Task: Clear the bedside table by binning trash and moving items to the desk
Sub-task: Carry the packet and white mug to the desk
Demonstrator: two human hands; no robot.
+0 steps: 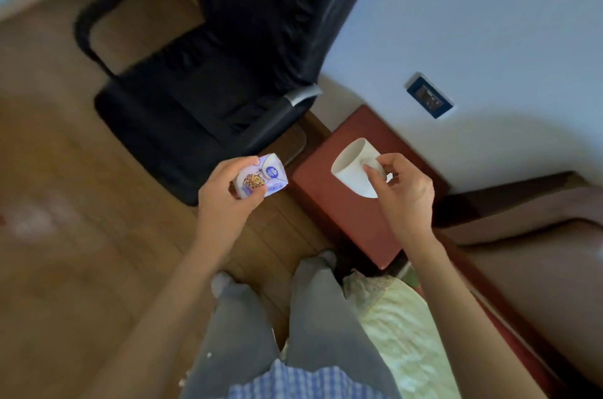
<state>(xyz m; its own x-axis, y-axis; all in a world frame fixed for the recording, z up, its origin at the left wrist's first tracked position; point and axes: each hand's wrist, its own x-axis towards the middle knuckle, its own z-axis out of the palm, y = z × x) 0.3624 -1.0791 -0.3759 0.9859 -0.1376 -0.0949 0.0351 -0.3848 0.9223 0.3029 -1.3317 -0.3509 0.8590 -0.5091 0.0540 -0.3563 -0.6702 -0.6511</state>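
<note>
Chair [195, 111] left of bedside table [346, 202] — bed [538, 255] to its right.

Left hand [225, 189] gripping small printed carton [261, 180] beyond its fingertips, right hand [403, 189] pinching white cup's [354, 167] handle, reddish bedside table [329, 183] beneath the cup

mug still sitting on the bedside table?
No, the right hand holds the white mug by its handle, lifted above the red bedside table.

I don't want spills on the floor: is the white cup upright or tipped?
Tipped. The white cup, held by its handle in the right hand, has its mouth facing sideways; no liquid shows at the rim.
</note>
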